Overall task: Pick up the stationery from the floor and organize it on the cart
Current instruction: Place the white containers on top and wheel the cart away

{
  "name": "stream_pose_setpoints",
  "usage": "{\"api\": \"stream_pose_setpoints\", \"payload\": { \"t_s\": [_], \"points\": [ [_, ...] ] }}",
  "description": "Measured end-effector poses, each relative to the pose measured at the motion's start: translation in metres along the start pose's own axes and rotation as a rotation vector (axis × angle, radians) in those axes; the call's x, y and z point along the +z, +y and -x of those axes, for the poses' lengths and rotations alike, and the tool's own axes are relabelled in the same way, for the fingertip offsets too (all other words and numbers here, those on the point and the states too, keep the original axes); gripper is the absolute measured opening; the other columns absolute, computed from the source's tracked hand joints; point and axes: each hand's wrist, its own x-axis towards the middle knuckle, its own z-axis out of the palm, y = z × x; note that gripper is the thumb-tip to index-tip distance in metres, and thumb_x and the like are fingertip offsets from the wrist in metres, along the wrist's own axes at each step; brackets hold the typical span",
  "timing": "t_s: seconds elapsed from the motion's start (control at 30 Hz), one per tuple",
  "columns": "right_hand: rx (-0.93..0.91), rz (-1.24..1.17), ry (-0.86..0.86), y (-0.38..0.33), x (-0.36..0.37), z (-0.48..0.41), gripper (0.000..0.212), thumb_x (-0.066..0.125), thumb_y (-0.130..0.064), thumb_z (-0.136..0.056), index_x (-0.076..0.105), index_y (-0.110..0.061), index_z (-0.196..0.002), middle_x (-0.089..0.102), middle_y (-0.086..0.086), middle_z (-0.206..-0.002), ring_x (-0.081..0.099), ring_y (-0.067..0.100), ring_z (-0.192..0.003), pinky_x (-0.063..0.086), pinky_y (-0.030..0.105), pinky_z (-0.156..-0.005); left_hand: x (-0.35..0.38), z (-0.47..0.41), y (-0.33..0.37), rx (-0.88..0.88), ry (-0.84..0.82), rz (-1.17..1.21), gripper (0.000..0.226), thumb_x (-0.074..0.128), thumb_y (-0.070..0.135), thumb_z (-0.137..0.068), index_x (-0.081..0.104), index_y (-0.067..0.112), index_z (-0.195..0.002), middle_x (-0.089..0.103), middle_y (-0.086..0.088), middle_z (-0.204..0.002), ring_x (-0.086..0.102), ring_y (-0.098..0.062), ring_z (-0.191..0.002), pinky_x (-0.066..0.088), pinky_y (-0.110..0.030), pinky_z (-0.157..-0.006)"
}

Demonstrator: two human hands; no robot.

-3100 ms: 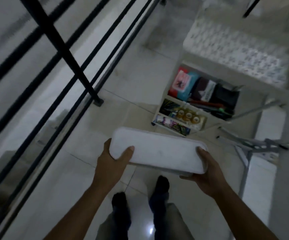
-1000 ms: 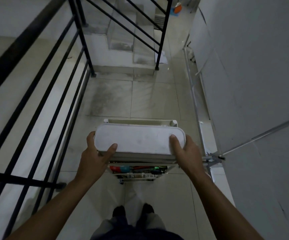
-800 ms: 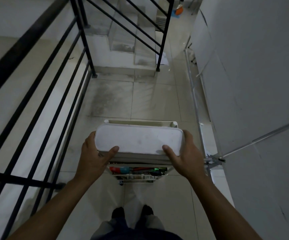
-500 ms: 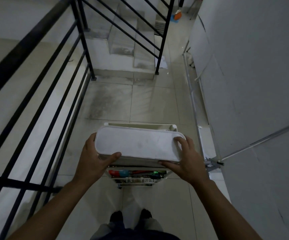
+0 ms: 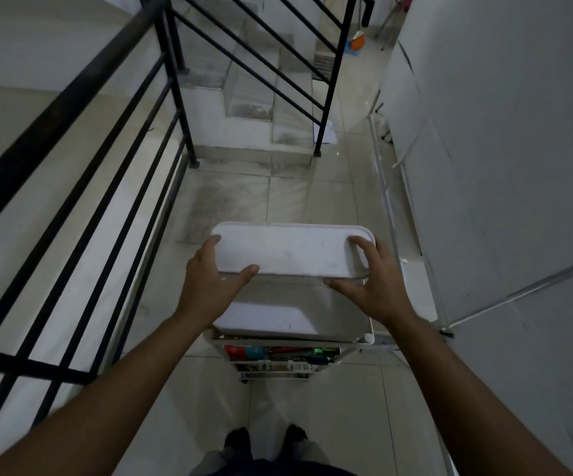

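Cart: white, narrow, tiered, standing on the tiled floor. It is viewed from directly above.

White lid: oblong with rounded corners, level, over the far part of the cart's top. Whether it bears on the cart cannot be told.

Left hand: grips the lid's left end, with the fingers curled round the end and the thumb laid on the near edge.

Right hand: holds the lid's right end, with the fingers arched over the top surface and the thumb stretched along the near edge.

Stationery: red, teal and green items packed in the cart's lower tier, showing at its near side. Single items are too small to name.

Surroundings: a black metal railing runs along the cart's left. Concrete steps rise beyond the cart. A white wall stands to the cart's right. The person's feet are on the floor just short of the cart's near end.
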Motion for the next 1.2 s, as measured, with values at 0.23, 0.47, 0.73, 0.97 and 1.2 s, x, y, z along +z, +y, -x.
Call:
{"api": "stream_pose_setpoints", "payload": {
  "t_s": [0.23, 0.47, 0.73, 0.97, 1.2],
  "points": [
    [0.095, -0.084, -0.087, 0.020, 0.022, -0.005, 0.081, 0.083, -0.046, -0.066, 0.040, -0.029, -0.133, 0.031, 0.004, -0.144, 0.033, 0.008, -0.118, 0.038, 0.028, -0.095, 0.017, -0.011, -0.009, -0.067, -0.086, -0.128, 0.089, 0.070, 0.055, -0.075, 0.026, 0.018, -0.143, 0.034, -0.010, -0.144, 0.037, -0.027, -0.128, 0.038, -0.041, -0.105],
    [0.190, -0.055, -0.111, 0.023, 0.043, -0.004, 0.067, 0.067, -0.060, -0.077, 0.036, -0.035, -0.130, 0.022, 0.003, -0.144, 0.042, 0.029, -0.124, 0.047, 0.039, -0.097, 0.025, -0.002, -0.017, 0.005, -0.136, -0.242, 0.080, 0.060, 0.046, -0.086, 0.021, 0.011, -0.146, 0.026, -0.016, -0.146, 0.034, -0.030, -0.130, 0.036, -0.040, -0.106],
    [0.269, 0.039, -0.110, 0.022, 0.045, -0.009, 0.064, 0.059, -0.060, -0.083, 0.041, -0.027, -0.136, 0.016, 0.008, -0.153, 0.042, 0.034, -0.128, 0.045, 0.045, -0.100, 0.024, -0.002, -0.018, -0.049, -0.139, -0.242, 0.079, 0.060, 0.050, -0.086, 0.029, 0.010, -0.146, 0.032, -0.016, -0.146, 0.034, -0.031, -0.131, 0.036, -0.040, -0.108],
    [0.293, 0.057, -0.215, 0.026, 0.053, -0.002, 0.068, 0.055, -0.057, -0.087, 0.032, -0.025, -0.142, -0.003, 0.006, -0.159, 0.040, 0.037, -0.131, 0.042, 0.045, -0.103, 0.028, 0.007, -0.024, -0.045, -0.217, -0.355, 0.074, 0.048, 0.041, -0.095, 0.016, 0.004, -0.150, 0.013, -0.018, -0.156, 0.021, -0.033, -0.140, 0.022, -0.037, -0.114],
    [0.271, 0.192, -0.258, 0.023, 0.059, 0.005, 0.075, 0.043, -0.061, -0.091, 0.016, -0.024, -0.151, -0.016, 0.014, -0.159, 0.030, 0.042, -0.137, 0.032, 0.047, -0.111, 0.030, 0.018, -0.028, -0.019, -0.169, -0.366, 0.070, 0.048, 0.036, -0.095, 0.020, -0.001, -0.148, 0.015, -0.020, -0.154, 0.022, -0.034, -0.138, 0.024, -0.039, -0.113]
  ]
}}
